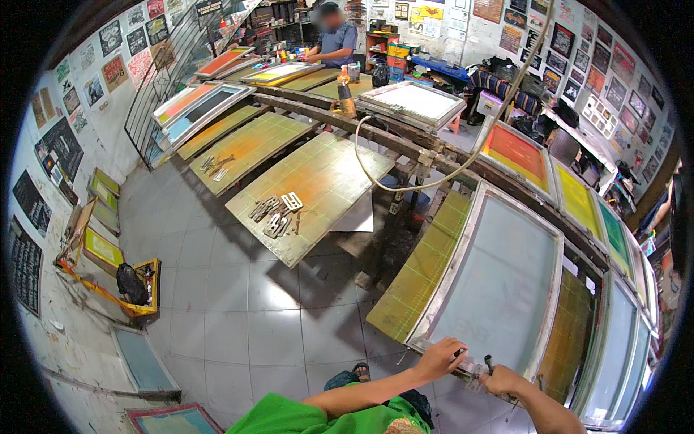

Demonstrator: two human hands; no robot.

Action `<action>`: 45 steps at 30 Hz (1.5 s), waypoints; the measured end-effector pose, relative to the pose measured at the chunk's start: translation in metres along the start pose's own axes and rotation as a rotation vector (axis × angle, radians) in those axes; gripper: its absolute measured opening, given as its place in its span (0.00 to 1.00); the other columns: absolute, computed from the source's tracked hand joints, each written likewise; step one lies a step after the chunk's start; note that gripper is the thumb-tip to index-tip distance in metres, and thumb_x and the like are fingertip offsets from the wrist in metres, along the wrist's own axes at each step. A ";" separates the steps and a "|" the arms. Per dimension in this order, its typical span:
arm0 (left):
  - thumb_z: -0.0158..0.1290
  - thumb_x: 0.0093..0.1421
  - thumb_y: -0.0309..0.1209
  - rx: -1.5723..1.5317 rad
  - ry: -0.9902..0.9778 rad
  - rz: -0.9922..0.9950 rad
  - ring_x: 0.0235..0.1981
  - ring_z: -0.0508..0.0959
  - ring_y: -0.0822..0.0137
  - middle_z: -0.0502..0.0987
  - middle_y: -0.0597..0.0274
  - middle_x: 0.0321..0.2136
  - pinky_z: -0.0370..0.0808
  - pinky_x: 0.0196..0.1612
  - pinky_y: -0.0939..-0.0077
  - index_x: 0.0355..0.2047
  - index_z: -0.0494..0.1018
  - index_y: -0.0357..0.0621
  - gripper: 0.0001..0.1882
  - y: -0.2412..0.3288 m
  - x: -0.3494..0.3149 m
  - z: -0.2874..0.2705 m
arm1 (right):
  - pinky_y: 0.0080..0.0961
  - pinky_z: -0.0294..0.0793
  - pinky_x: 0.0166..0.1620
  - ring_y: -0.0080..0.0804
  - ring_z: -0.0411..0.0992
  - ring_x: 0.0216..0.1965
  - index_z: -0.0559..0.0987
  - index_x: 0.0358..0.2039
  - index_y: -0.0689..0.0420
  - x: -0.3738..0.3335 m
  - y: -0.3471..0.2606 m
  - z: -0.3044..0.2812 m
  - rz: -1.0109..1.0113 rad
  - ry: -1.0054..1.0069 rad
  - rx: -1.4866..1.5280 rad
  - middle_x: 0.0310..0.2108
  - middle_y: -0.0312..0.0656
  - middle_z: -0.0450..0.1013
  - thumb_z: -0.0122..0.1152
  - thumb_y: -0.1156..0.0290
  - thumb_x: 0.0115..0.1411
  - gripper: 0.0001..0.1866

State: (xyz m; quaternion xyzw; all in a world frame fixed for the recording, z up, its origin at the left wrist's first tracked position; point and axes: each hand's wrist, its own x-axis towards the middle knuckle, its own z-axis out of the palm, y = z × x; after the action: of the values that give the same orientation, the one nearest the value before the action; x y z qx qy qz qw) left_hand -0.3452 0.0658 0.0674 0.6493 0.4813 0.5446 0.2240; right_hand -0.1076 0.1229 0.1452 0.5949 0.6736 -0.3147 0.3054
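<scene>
A large screen-printing frame (506,267) with grey mesh lies tilted in front of me, over a yellow-green printing board (405,304). My left hand (438,360) is closed at the frame's near edge, with a small dark piece showing at its fingertips that is too small to name. Just right of it, my right hand (504,381) is wrapped round a dark tool with a rounded black end (489,363), its kind unclear. Both hands are beside the metal clamp (473,372) on the near rail, partly hidden by my fingers.
Several loose metal brackets (278,215) lie on the printing board (318,188) to the left. A hose (405,188) loops down over the bench's rail. Coloured screen frames (515,153) line the right side. A person (337,40) stands at the far end of the bench.
</scene>
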 end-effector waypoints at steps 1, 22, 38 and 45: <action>0.61 0.64 0.30 -0.007 0.011 0.003 0.38 0.79 0.54 0.79 0.57 0.35 0.77 0.38 0.61 0.43 0.76 0.43 0.09 0.000 0.000 -0.001 | 0.38 0.79 0.38 0.37 0.80 0.32 0.86 0.41 0.62 0.003 0.000 0.000 0.037 -0.027 0.063 0.27 0.43 0.81 0.56 0.55 0.70 0.21; 0.61 0.64 0.38 0.292 0.129 0.038 0.36 0.81 0.62 0.81 0.63 0.33 0.76 0.39 0.68 0.36 0.79 0.45 0.10 -0.028 -0.003 -0.016 | 0.49 0.71 0.61 0.64 0.71 0.61 0.77 0.57 0.71 -0.048 -0.049 -0.032 -0.069 -0.107 -0.109 0.52 0.75 0.74 0.26 0.22 0.65 0.58; 0.65 0.60 0.46 0.370 0.108 0.040 0.25 0.79 0.64 0.78 0.65 0.24 0.73 0.30 0.69 0.26 0.78 0.50 0.16 -0.033 0.004 -0.017 | 0.56 0.83 0.41 0.58 0.83 0.36 0.73 0.54 0.62 0.014 0.000 -0.022 -0.507 -0.321 -0.949 0.42 0.62 0.82 0.33 0.52 0.75 0.28; 0.64 0.61 0.42 0.303 0.192 0.075 0.27 0.79 0.59 0.77 0.62 0.23 0.74 0.32 0.64 0.27 0.76 0.47 0.14 -0.040 0.014 -0.010 | 0.47 0.80 0.28 0.46 0.82 0.25 0.79 0.40 0.52 0.044 -0.015 -0.069 -1.007 -0.115 -1.224 0.20 0.47 0.78 0.50 0.59 0.69 0.13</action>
State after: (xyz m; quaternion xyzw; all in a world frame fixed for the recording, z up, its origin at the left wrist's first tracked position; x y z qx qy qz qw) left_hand -0.3700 0.0931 0.0444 0.6380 0.5525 0.5334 0.0563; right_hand -0.1297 0.2030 0.1538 -0.0719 0.8982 -0.0191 0.4332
